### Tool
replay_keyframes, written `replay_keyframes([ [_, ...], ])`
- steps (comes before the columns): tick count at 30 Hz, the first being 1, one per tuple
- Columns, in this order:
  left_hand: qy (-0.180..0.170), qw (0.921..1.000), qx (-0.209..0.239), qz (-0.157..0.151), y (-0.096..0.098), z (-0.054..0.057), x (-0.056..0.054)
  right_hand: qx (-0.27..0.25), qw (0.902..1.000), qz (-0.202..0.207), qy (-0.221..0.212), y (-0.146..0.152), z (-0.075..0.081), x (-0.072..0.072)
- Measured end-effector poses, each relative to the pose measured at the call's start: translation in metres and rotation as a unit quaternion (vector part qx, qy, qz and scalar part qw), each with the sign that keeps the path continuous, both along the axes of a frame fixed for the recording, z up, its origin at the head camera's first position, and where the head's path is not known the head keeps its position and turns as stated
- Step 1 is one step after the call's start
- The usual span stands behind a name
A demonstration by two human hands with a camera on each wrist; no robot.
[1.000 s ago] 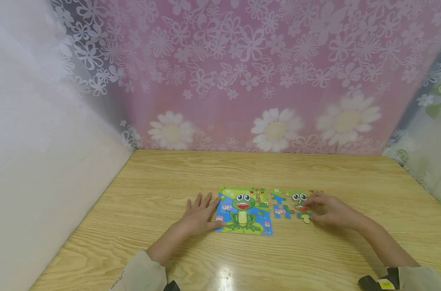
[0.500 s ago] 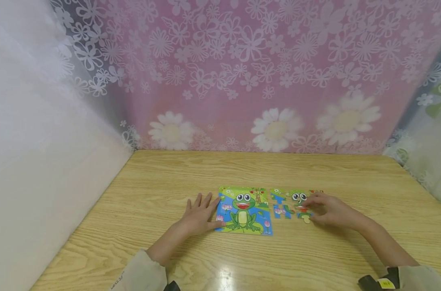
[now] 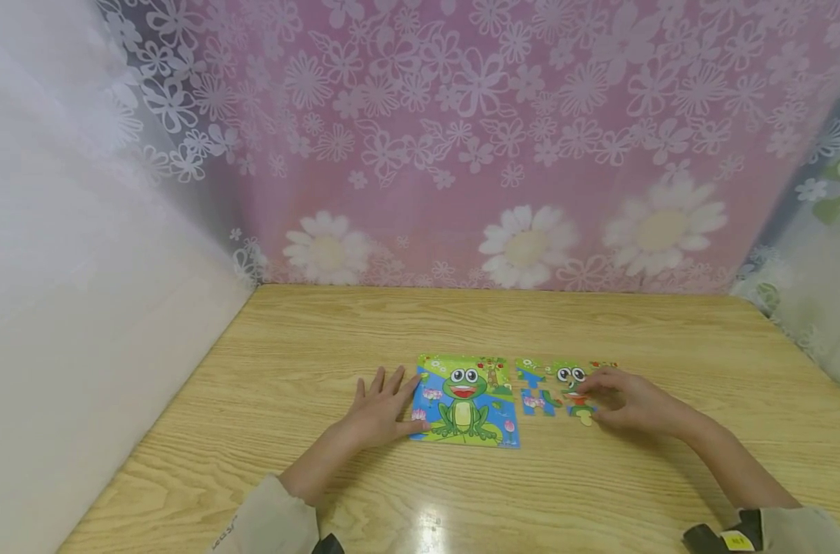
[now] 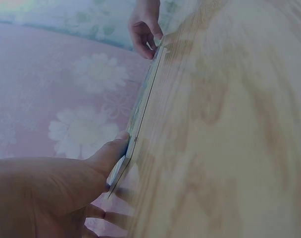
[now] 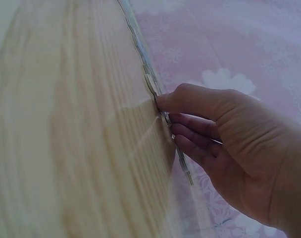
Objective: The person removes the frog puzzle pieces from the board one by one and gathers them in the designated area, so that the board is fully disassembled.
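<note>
A flat square board with a frog picture (image 3: pixel 464 412) lies on the table. My left hand (image 3: pixel 375 415) rests at its left side, fingers spread, the thumb on the lower left corner. To the right of the board lie several jigsaw pieces, among them a frog-face piece (image 3: pixel 570 375), a blue one with a pink flower (image 3: pixel 534 402) and one with a pale yellow knob (image 3: pixel 583 415). Curled over the right side of these pieces, my right hand (image 3: pixel 635 404) pinches a jigsaw piece with thumb and fingers; the hand mostly hides it.
The wood-grain table (image 3: pixel 365 327) stretches around the board and pieces. Behind it hangs a pink flowered curtain (image 3: pixel 461 154). White cloth (image 3: pixel 101 308) closes off the left side, and a pale leaf-patterned curtain (image 3: pixel 818 261) stands on the right.
</note>
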State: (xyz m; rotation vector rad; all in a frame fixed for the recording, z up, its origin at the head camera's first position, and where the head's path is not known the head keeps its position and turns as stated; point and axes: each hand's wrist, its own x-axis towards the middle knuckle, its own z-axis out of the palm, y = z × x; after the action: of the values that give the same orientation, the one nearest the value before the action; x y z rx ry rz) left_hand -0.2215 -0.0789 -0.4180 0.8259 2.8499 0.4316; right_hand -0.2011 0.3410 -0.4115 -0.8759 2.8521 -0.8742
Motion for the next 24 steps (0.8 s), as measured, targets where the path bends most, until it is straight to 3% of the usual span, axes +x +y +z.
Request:
replay_keyframes([
  [24,0.001,1.0000,0.002,0.000,-0.0003,-0.0014,-0.0014,0.001,1.0000,-0.006,0.000,0.0010,-0.0022,-0.0004],
])
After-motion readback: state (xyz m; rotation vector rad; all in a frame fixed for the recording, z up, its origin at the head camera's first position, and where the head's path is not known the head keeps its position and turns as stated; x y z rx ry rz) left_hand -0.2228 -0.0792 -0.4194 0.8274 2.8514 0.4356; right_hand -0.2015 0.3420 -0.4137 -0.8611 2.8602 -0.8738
